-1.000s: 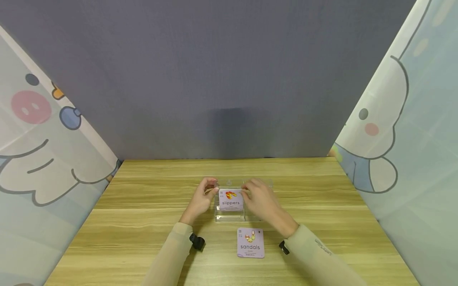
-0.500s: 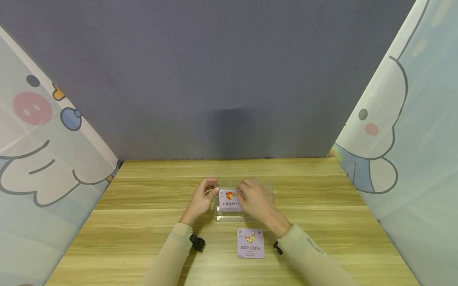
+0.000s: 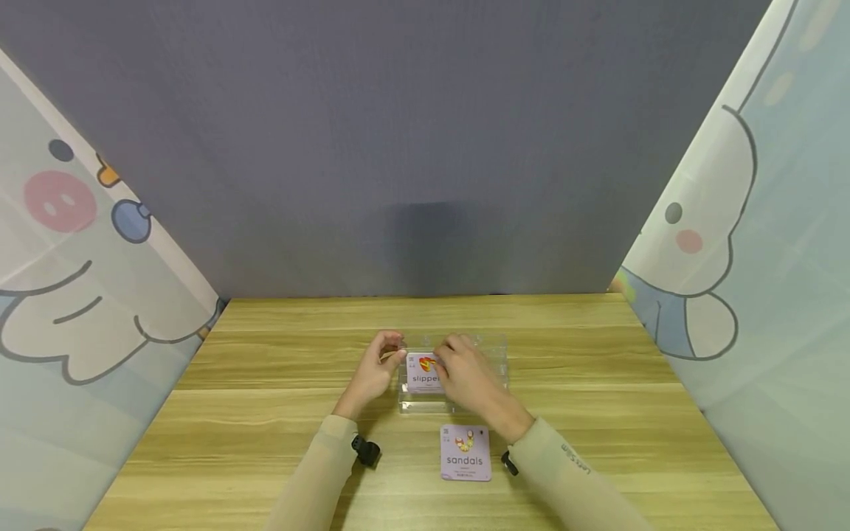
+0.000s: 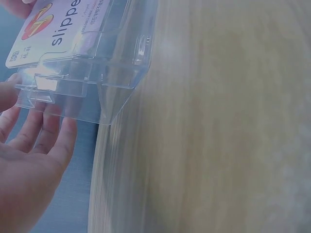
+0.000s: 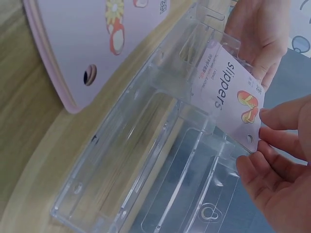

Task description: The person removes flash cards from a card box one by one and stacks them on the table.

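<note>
Head view: both hands working at a clear plastic box mid-table, a "slippers" card standing in it.
Head view: the left hand is cupping the box's left end, fingers curled against it; the right hand is lying over the card's right part, covering the end of the word. A "sandals" card is lying flat on the wooden table, just in front of the box. Left wrist view: the left hand is touching the box with fingers spread apart along its end wall; card showing inside. Right wrist view: the right hand is pinching the card by its upper edge, fingertips together on it; the card is sitting in the box, the sandals card beside it.
</note>
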Tool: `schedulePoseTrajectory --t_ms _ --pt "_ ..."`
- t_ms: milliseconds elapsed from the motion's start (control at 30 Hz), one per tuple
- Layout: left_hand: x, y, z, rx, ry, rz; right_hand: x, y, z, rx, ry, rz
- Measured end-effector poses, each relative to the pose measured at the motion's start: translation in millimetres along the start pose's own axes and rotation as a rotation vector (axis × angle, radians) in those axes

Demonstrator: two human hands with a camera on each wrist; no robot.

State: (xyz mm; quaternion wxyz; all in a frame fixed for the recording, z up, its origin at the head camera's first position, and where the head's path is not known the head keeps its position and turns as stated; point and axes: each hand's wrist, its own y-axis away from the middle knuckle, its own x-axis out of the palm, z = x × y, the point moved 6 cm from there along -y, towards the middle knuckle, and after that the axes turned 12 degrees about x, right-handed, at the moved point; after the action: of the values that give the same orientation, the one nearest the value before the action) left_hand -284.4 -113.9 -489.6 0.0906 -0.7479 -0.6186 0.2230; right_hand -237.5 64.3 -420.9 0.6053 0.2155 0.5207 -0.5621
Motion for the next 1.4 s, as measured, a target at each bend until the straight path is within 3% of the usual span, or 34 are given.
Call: schedulePoseTrajectory --t_ms 233,633,1000,1400 --pt "1.0 4.3 -1.8 -0.009 0.001 0.003 5.8 0.2 -0.2 0.015 0.024 0.001" --pt "-1.0 -1.4 -0.9 0.011 0.007 0.000 9.8 -6.8 0.4 0.040 0.042 -0.019" --pt "-0.7 1.1 0.3 -0.006 0.001 0.002 10.5 -6.7 2.3 0.052 0.006 -0.051" --pt "-1.0 1.8 -1.0 0.018 -0.012 -0.001 9.6 -10.4 -0.5 0.116 -0.079 0.010"
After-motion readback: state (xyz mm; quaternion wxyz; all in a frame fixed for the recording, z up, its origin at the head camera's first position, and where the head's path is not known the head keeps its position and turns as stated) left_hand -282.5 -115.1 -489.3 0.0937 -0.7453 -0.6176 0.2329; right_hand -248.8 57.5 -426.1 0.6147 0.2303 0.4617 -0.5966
